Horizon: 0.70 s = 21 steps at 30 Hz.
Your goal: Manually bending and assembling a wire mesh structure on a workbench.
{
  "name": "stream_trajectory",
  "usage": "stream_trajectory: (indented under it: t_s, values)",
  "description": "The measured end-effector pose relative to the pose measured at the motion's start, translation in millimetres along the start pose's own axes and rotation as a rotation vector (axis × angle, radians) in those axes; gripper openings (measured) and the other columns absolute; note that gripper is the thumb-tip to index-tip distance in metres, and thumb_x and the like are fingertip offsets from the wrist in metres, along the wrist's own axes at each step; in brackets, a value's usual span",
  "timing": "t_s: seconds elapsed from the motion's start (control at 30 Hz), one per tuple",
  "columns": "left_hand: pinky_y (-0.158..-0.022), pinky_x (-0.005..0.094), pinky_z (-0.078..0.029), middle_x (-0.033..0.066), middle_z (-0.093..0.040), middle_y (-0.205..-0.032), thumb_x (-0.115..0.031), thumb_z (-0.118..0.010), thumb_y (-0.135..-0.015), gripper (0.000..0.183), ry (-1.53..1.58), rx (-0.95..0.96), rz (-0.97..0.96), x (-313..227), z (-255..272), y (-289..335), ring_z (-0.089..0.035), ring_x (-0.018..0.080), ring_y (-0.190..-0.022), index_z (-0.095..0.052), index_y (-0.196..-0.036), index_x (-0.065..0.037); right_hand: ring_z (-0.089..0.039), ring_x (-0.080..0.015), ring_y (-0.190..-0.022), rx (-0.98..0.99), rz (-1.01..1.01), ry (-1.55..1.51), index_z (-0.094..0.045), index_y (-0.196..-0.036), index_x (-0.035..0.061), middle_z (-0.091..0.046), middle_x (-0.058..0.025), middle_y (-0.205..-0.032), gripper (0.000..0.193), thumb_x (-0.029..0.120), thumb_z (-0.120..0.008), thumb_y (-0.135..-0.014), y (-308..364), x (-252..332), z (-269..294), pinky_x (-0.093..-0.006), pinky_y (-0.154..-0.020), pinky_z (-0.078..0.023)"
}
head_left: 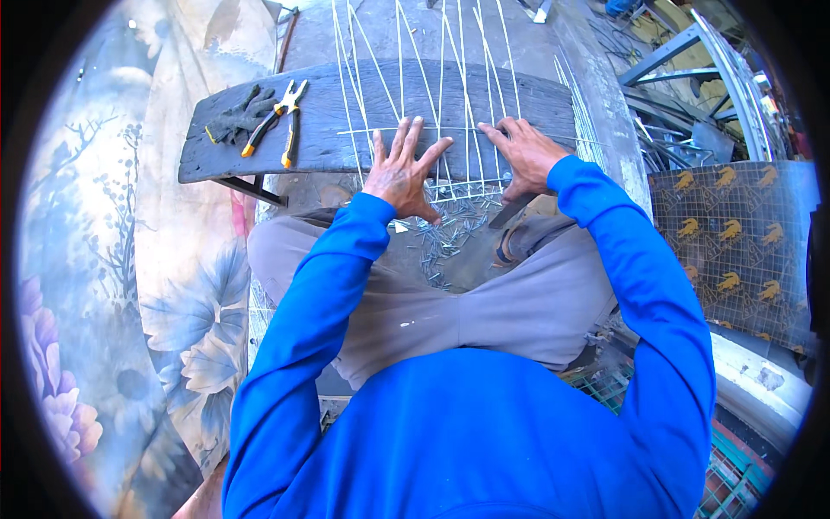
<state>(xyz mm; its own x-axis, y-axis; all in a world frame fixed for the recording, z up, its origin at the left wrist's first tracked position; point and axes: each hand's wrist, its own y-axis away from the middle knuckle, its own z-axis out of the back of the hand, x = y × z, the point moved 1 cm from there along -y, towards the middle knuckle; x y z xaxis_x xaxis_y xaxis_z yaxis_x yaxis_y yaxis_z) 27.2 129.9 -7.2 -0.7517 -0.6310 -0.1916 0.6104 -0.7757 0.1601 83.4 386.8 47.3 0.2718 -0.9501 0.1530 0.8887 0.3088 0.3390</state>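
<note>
Several long, thin, pale wire-like rods (400, 65) run lengthwise across a dark wooden bench (320, 91), some of them crossing at a slant. One thin rod (363, 131) lies crosswise over them. My left hand (399, 173) rests over the rods near the bench's close edge, fingers spread and thumb pointing aside. To its right, my right hand (529, 157) has its fingers stretched out at the crosswise rod and its thumb lower, apart from them. Pliers (277, 125) with yellow and black handles lie on the bench's left side, by a dark grey glove (238, 117).
Small metal clippings (441, 246) litter the floor between my legs. A dark flat bar (512, 210) slants below the bench on the right. Metal frames (683, 48) and a patterned panel (726, 242) stand at the right. Flower-printed sheeting (104, 216) covers the left.
</note>
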Motion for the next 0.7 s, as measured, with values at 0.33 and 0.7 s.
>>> stream_trajectory:
  t_s: [0.33,0.7]
  values:
    - [-0.122,0.0755,-0.02,0.0241,-0.028,-0.166,-0.07,-0.096,-0.046,0.144,-0.031,-0.123,-0.043,12.4,-4.5,6.2,-0.025,0.059,-0.151,-0.023,-0.167,-0.041,-0.046,-0.0436,-0.138,0.051,-0.056,0.01,-0.029,-0.162,0.0018,-0.045,-0.0243,-0.147,0.134,0.037,-0.102,-0.055,-1.9,7.3,2.6,-0.0516,-0.116,-0.042]
    - [-0.12,0.0593,-0.035,0.0181,-0.044,-0.152,-0.048,-0.101,-0.046,0.137,-0.036,-0.198,-0.103,13.2,-1.2,4.0,-0.044,0.0497,-0.137,-0.033,-0.164,-0.029,-0.047,-0.0457,-0.137,0.058,-0.032,0.071,-0.033,-0.159,-0.002,-0.045,-0.0259,-0.147,0.131,0.037,-0.102,-0.055,-4.5,3.3,0.8,-0.0585,-0.11,-0.049]
